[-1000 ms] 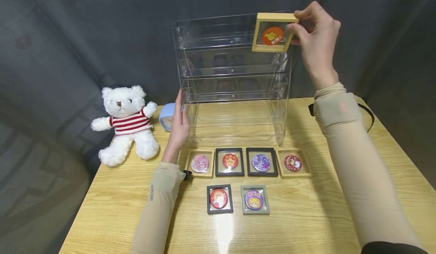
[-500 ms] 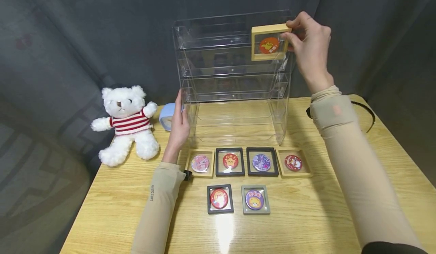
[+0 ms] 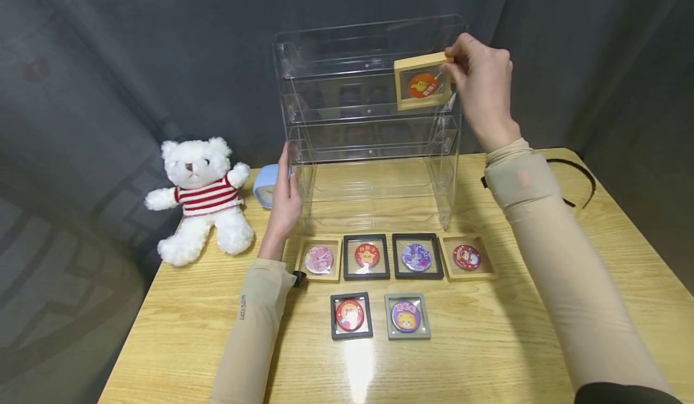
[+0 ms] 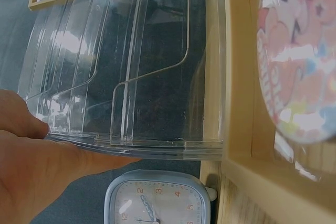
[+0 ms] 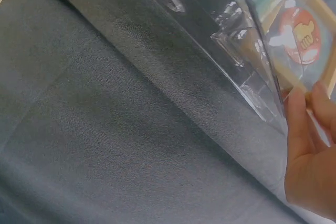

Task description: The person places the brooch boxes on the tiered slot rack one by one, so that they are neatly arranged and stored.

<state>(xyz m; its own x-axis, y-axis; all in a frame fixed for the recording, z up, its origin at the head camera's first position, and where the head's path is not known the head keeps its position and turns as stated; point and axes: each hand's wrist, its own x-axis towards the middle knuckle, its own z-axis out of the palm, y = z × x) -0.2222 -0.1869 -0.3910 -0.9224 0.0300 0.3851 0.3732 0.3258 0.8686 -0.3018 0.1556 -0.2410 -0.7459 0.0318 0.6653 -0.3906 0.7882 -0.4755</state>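
Observation:
In the head view my right hand (image 3: 485, 88) pinches a light-yellow square display frame (image 3: 403, 85) by its upper right corner. Inside that frame is an orange round badge (image 3: 423, 85) with a thumbs-up picture. The frame is slightly tilted, in front of the upper right tiers of a clear acrylic display rack (image 3: 371, 118). My left hand (image 3: 284, 196) rests along the rack's left side with straight fingers. The left wrist view shows the left thumb (image 4: 23, 119) at the rack's edge. The right wrist view sees the badge frame (image 5: 328, 72) partly through clear plastic.
Several framed badges lie in front of the rack, among them a black frame (image 3: 365, 276) and a grey-green frame (image 3: 408, 335). A white teddy bear (image 3: 197, 199) sits at left beside a blue alarm clock (image 4: 157, 177). A black headband (image 3: 588, 178) lies at right.
My right hand has moved the yellow badge frame down and slightly left, from the rack's top tier to the tier below. My left hand has stayed at the rack's side.

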